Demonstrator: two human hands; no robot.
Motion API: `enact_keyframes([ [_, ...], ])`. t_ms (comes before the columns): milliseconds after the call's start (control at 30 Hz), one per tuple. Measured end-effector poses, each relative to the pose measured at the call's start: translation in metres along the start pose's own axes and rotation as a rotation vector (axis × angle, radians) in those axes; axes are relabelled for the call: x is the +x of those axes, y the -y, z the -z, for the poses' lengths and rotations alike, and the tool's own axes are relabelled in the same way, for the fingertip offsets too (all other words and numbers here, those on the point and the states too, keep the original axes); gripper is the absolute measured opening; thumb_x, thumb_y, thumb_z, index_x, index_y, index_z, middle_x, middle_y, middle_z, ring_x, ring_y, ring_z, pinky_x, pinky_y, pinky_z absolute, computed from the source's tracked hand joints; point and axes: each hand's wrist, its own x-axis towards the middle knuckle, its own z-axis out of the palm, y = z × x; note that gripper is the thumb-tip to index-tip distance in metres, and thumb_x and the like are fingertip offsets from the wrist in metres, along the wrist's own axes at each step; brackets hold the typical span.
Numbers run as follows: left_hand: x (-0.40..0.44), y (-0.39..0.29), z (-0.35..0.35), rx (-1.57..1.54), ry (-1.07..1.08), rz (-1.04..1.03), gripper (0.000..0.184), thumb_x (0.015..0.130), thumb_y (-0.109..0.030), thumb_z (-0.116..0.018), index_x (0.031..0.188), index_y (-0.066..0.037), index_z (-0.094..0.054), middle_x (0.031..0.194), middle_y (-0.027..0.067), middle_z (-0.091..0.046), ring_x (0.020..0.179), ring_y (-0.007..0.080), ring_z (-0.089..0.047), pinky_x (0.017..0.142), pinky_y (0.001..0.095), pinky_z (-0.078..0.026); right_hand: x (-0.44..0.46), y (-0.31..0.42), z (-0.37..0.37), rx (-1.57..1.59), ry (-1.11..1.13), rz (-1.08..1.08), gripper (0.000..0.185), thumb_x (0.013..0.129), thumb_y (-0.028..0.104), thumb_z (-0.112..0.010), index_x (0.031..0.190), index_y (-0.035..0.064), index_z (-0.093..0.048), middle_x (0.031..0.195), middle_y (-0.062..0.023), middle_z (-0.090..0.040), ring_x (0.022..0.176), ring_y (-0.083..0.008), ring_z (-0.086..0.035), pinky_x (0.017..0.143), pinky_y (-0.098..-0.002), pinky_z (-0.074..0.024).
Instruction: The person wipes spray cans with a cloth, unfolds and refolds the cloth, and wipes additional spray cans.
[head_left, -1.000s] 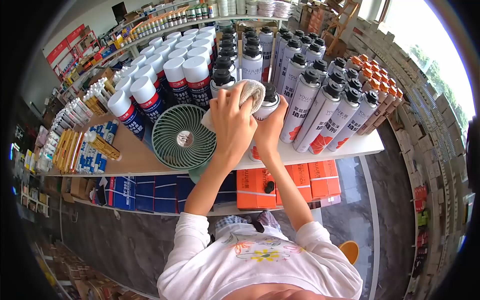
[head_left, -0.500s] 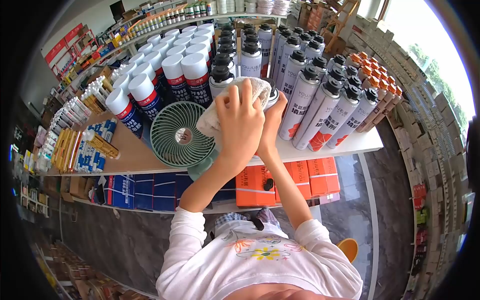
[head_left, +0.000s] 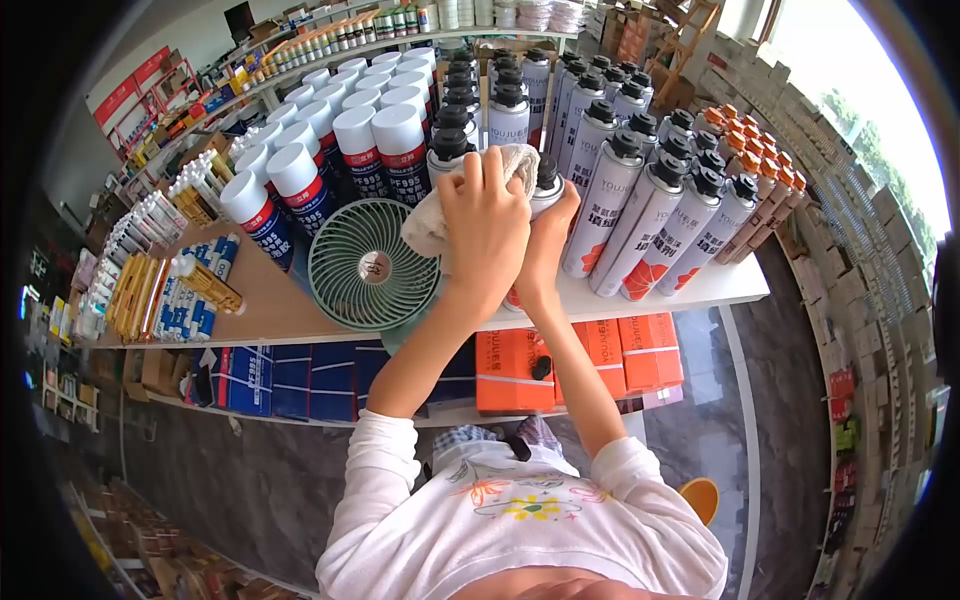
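My left hand is closed on a crumpled off-white cloth and presses it against a spray can with a black cap. My right hand wraps round the right side of that can, its fingers partly hidden behind it. Most of the can is covered by my hands and the cloth; its black top shows between them. Left of my wrists stands a round green fan. Close to my right hand are several grey-white cans with black caps in rows.
White-capped blue cans fill the table's left half. Sealant tubes lie at its left end, and orange-capped cans stand at the right. Orange boxes and blue boxes sit beneath the white tabletop. A yellow bowl is on the floor.
Both hands stay on the can and cloth with only a slight shift. The whole view has moved a little, so the fan and cans appear slightly further right.
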Motion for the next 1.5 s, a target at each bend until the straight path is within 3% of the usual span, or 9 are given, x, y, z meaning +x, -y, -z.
enact_keyframes([
  [233, -0.009, -0.016, 0.01, 0.115, -0.025, -0.056, 0.013, 0.072, -0.007, -0.065, 0.082, -0.001, -0.071, 0.115, 0.0124, -0.058, 0.104, 0.0257, -0.05, 0.083, 0.0408, -0.039, -0.003, -0.012, -0.001, -0.11, 0.016, 0.163, 0.072, 0.085, 0.013, -0.068, 0.14, -0.0104, -0.027, 0.125, -0.0241, -0.043, 0.118, -0.0376, -0.046, 0.1, -0.0424, -0.0392],
  [633, -0.001, 0.022, 0.014, -0.372, -0.005, 0.037, 0.03, 0.063, 0.005, -0.065, 0.092, 0.0, -0.073, 0.115, 0.0101, -0.061, 0.102, 0.0293, -0.054, 0.085, 0.041, -0.044, 0.003, 0.006, -0.002, 0.028, -0.032, -0.023, 0.079, 0.077, 0.014, -0.079, 0.137, -0.0083, -0.032, 0.12, -0.0237, -0.049, 0.116, -0.0387, -0.051, 0.095, -0.0426, -0.0432],
  [767, -0.019, 0.039, 0.022, -0.477, -0.079, 0.122, 0.033, 0.062, 0.008, -0.064, 0.092, -0.001, -0.075, 0.112, 0.0062, -0.064, 0.098, 0.0268, -0.056, 0.084, 0.0387, -0.047, 0.003, -0.007, 0.003, -0.182, -0.033, 0.082, 0.095, 0.071, 0.033, -0.086, 0.139, -0.0057, -0.033, 0.128, -0.0223, -0.05, 0.12, -0.0386, -0.05, 0.112, -0.0554, -0.0201],
  [900, -0.032, 0.042, 0.036, -0.617, -0.074, 0.188, 0.034, 0.065, 0.013, -0.062, 0.094, 0.001, -0.074, 0.109, 0.0079, -0.065, 0.096, 0.0275, -0.057, 0.086, 0.0367, -0.05, 0.005, -0.005, 0.022, -0.283, 0.0, 0.188, 0.105, 0.069, 0.037, -0.089, 0.144, -0.0056, -0.028, 0.133, -0.0226, -0.049, 0.126, -0.036, -0.047, 0.114, -0.0507, -0.0241],
  [967, -0.036, 0.041, 0.043, -0.667, -0.059, 0.209, 0.033, 0.065, 0.014, -0.061, 0.094, 0.003, -0.073, 0.109, 0.0083, -0.065, 0.096, 0.0277, -0.057, 0.087, 0.0371, -0.049, 0.012, -0.016, 0.035, 0.052, 0.125, 0.156, 0.112, 0.067, 0.038, -0.09, 0.147, -0.0041, -0.025, 0.138, -0.0224, -0.046, 0.132, -0.0336, -0.044, 0.114, -0.0456, -0.0292],
  [1100, -0.039, 0.042, 0.049, -0.732, -0.041, 0.209, 0.031, 0.066, 0.014, -0.061, 0.094, 0.005, -0.072, 0.11, 0.0087, -0.066, 0.096, 0.0278, -0.057, 0.087, 0.0367, -0.049, 0.044, -0.036, 0.051, 0.127, 0.399, 0.134, 0.106, 0.07, 0.029, -0.09, 0.149, 0.0017, -0.025, 0.147, -0.021, -0.041, 0.141, -0.0312, -0.035, 0.117, -0.0426, -0.028],
  [1267, -0.042, 0.041, 0.043, -0.763, -0.049, 0.223, 0.03, 0.067, 0.013, -0.061, 0.094, 0.005, -0.072, 0.11, 0.0092, -0.065, 0.096, 0.0278, -0.057, 0.088, 0.0367, -0.048, 0.058, -0.035, 0.054, 0.415, 0.601, -0.063, 0.094, 0.073, 0.025, -0.088, 0.146, 0.0029, -0.033, 0.142, -0.016, -0.046, 0.133, -0.023, -0.045, 0.111, -0.0384, -0.0359],
  [1367, -0.045, 0.041, 0.042, -0.746, -0.025, 0.24, 0.029, 0.068, 0.012, -0.061, 0.094, 0.005, -0.072, 0.109, 0.0094, -0.065, 0.096, 0.0278, -0.057, 0.088, 0.0367, -0.048, 0.059, -0.032, 0.051, 0.297, 0.737, -0.092, 0.081, 0.072, 0.022, -0.088, 0.137, 0.0027, -0.044, 0.128, -0.0122, -0.058, 0.118, -0.0202, -0.055, 0.102, -0.036, -0.0442],
  [1500, -0.044, 0.042, 0.036, -0.72, -0.028, 0.253, 0.029, 0.068, 0.012, -0.06, 0.094, 0.005, -0.072, 0.108, 0.0091, -0.065, 0.097, 0.0281, -0.057, 0.088, 0.0367, -0.048, 0.038, -0.024, 0.033, 0.331, 0.554, -0.04, 0.055, 0.072, 0.018, -0.085, 0.116, 0.0023, -0.056, 0.103, -0.0073, -0.07, 0.095, -0.0196, -0.065, 0.087, -0.0321, -0.0514],
])
